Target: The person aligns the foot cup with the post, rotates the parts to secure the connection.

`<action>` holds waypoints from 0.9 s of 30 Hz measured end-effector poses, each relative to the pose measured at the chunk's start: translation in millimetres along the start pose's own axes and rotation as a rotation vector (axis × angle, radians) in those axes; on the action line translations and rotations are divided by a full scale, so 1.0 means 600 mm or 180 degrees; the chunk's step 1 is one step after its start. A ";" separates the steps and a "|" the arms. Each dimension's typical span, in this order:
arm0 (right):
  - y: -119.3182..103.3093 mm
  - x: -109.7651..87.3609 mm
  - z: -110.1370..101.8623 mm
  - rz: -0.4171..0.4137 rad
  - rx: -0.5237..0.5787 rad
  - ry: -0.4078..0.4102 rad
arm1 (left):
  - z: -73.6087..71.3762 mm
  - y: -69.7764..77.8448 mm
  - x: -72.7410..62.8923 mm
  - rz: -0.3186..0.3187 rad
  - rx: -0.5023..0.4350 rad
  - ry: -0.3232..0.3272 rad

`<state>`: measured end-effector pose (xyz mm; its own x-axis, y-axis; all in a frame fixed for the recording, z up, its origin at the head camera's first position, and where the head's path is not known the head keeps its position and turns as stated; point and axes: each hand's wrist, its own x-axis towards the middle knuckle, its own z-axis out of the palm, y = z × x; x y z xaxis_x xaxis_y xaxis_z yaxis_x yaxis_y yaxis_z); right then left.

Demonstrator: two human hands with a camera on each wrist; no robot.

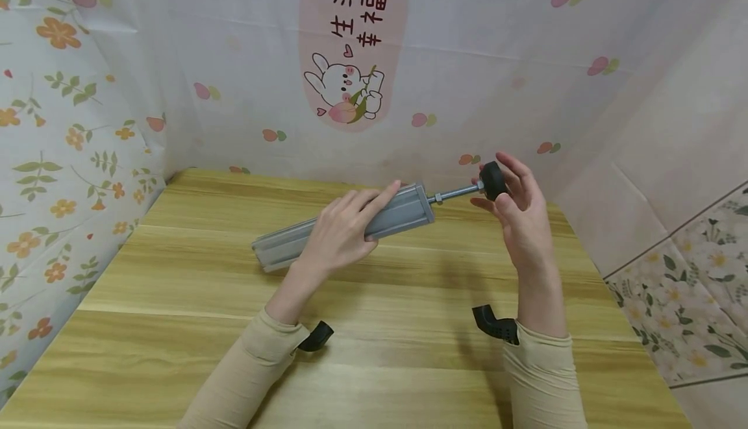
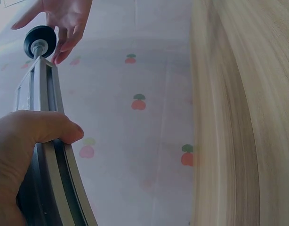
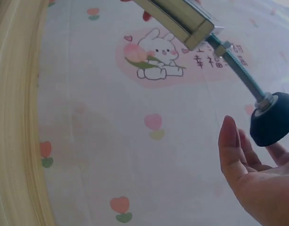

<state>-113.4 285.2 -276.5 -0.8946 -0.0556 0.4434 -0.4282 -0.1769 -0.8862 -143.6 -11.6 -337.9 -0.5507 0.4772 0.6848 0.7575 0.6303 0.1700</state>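
My left hand [image 1: 345, 231] grips a grey aluminium profile [image 1: 403, 213] around its middle, holding it tilted above the table with its right end higher. Out of that end runs a threaded rod [image 1: 461, 192] with a nut [image 1: 438, 198] close to the profile. A round black levelling foot [image 1: 493, 181] caps the rod's outer end. Around the foot, my right hand [image 1: 528, 221] has its fingers spread and loosely bent. The right wrist view shows a gap between those fingers and the foot [image 3: 274, 120]. In the left wrist view, the left thumb [image 2: 69, 132] lies across the profile [image 2: 57, 183].
Below the hands lies a wood-grain tabletop [image 1: 386, 325]. A printed cloth [image 1: 245, 91] with a rabbit drawing hangs along its back edge, and floral sheets stand at both sides. Black curved mounts [image 1: 493, 325] stick out from both sleeves.
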 end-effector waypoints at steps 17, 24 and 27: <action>-0.018 -0.005 -0.030 0.0234 -0.0874 0.0004 | 0.003 -0.004 -0.003 0.0022 -0.0032 -0.0426; -0.016 -0.004 -0.039 0.0407 -0.0948 -0.0120 | 0.001 -0.007 -0.003 -0.0011 -0.0061 -0.0577; -0.016 -0.006 -0.042 0.0487 -0.1072 -0.0133 | 0.001 -0.008 -0.003 0.0003 -0.0037 -0.0610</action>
<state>-109.3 311.9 -273.2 -0.9485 -0.0976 0.3013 -0.3141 0.1694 -0.9341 -146.4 -15.3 -340.6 -0.6059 0.5863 0.5377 0.7615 0.6232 0.1784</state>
